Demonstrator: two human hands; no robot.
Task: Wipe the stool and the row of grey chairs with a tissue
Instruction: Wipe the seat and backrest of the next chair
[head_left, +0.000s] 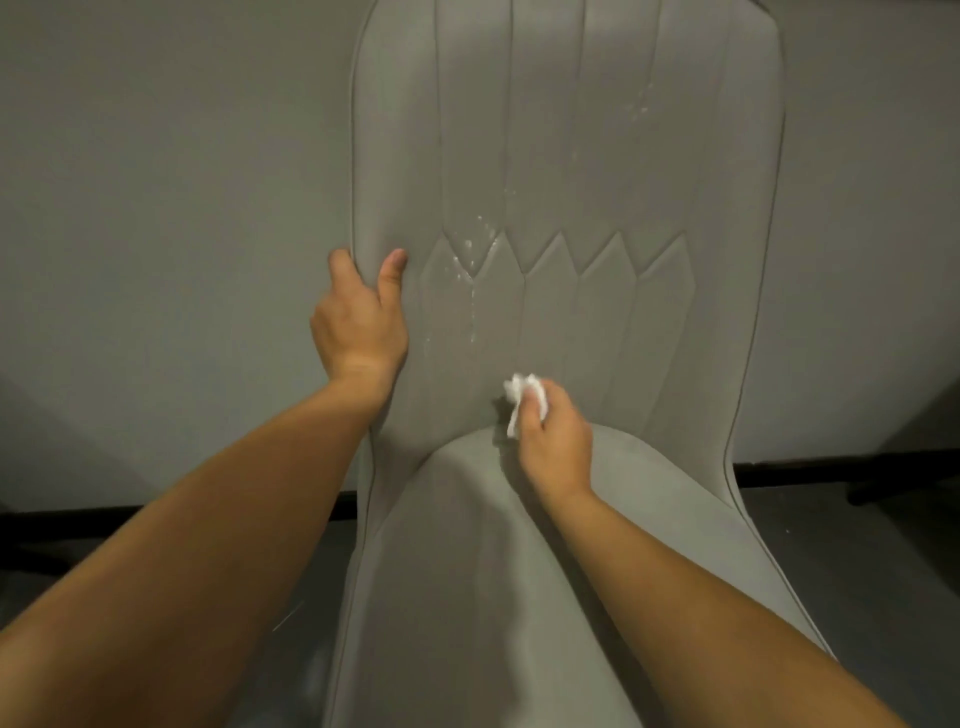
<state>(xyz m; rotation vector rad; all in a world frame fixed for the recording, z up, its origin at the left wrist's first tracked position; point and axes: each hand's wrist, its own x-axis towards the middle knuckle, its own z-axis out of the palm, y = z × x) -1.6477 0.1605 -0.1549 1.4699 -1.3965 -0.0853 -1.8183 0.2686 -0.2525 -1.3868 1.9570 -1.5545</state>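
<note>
Head view: a grey chair (571, 156) fills the frame, its tall stitched backrest upright against a pale wall (156, 208) and its seat running down toward the camera. The right hand (553, 441) pinches a crumpled white tissue (522, 397), fingers (530, 410) curled round it, and holds it against the bottom of the backrest, just above the crease where back meets seat. The left hand (361, 317) grips the left edge of the backrest, thumb on the front face and the other fingers wrapped behind the edge, which looks like steadying.

The relation that matters: pale wet spots and a thin run of droplets (470, 270) lie above the tissue and a little to its left, near the zigzag seam, between the two hands. A fainter patch of spots (641, 106) sits much higher, up and to the right. The run is long vertically, so an upward stroke along the backrest panel would probably follow it. The right hand already holds the tissue and is suited to that; the left hand is nearer the droplets but occupied. No stool or other chairs are in view.
</note>
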